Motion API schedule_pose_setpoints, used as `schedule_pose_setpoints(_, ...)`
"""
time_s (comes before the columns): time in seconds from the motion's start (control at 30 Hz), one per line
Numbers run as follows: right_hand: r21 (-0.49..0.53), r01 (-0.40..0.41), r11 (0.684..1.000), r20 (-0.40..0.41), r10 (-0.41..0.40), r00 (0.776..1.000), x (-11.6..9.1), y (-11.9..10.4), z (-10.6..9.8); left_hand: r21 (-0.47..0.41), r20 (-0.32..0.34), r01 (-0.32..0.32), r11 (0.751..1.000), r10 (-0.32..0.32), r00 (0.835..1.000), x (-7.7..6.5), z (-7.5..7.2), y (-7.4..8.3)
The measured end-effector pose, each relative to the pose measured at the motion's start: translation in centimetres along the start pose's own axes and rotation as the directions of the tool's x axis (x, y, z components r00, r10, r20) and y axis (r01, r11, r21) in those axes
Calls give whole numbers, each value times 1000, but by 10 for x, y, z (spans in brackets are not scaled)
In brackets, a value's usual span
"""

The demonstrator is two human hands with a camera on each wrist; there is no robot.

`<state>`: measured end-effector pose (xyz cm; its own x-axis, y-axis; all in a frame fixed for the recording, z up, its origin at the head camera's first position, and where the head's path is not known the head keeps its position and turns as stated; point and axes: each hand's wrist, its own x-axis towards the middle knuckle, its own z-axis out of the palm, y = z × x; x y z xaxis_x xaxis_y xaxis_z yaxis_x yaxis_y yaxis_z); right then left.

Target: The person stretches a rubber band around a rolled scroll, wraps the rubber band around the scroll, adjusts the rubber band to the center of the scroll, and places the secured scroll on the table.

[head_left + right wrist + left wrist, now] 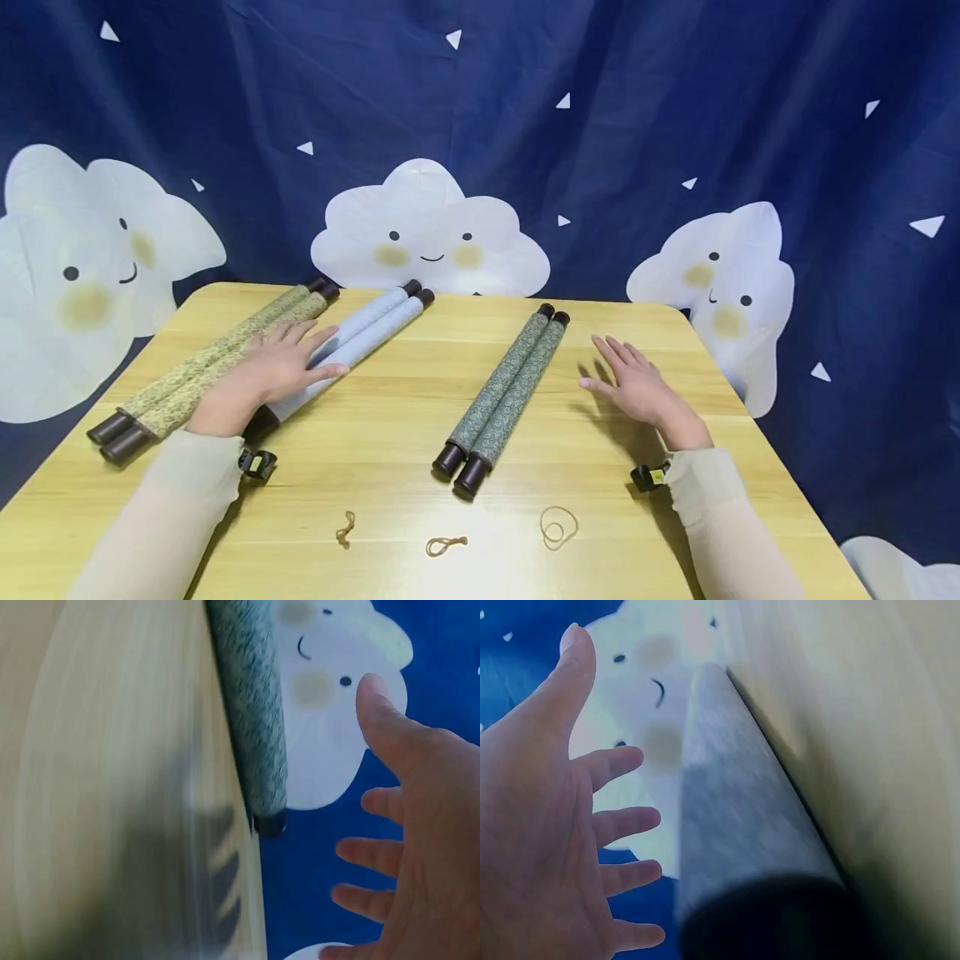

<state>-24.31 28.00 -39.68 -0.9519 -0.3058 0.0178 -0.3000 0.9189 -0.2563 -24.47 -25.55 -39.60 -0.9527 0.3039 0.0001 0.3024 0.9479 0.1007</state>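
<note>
My left hand [273,371], fingers spread, is over the yellow-green patterned pair of rolls [217,354] and the light-blue pair of rolls [382,325], hiding part of both. In the left wrist view, that hand [540,810] holds nothing, and a light-blue roll [739,802] with a dark end cap lies beside it. Dark-capped too, a green patterned pair of rolls [501,396] lies slanted at the table's middle. To its right my right hand [637,387] hovers with fingers extended, casting a shadow. The right wrist view shows that palm [442,817] bare, apart from the green roll [251,705].
Along the near part of the wooden table [315,467] lie a bunched tan band [345,530], a looped band [446,545] and a wider rubber band [558,528]. Behind the table hangs a dark-blue curtain [517,50] with smiling clouds.
</note>
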Motion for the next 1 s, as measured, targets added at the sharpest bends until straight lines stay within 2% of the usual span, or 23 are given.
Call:
schedule_pose_setpoints(0.17,69,128,989,-58,-124,991,-4,-13,-1,1,-48,-85,996,84,995,-1,-3,24)
schedule_pose_setpoints(0.43,100,180,979,-45,-176,983,-16,-39,-2,-31,-90,-224,974,221,971,-1,-1,52)
schedule_pose_setpoints(0.63,97,266,959,-9,-267,964,-27,-53,3,-69,-105,-321,945,313,944,-1,-1,69)
schedule_pose_setpoints(0.8,130,361,924,78,-372,925,-34,-64,3,-127,-120,-371,920,357,926,-6,-4,82)
schedule_pose_setpoints(1.0,258,412,874,255,-473,843,-40,-72,7,-144,-137,-380,914,362,922,-8,1,93)
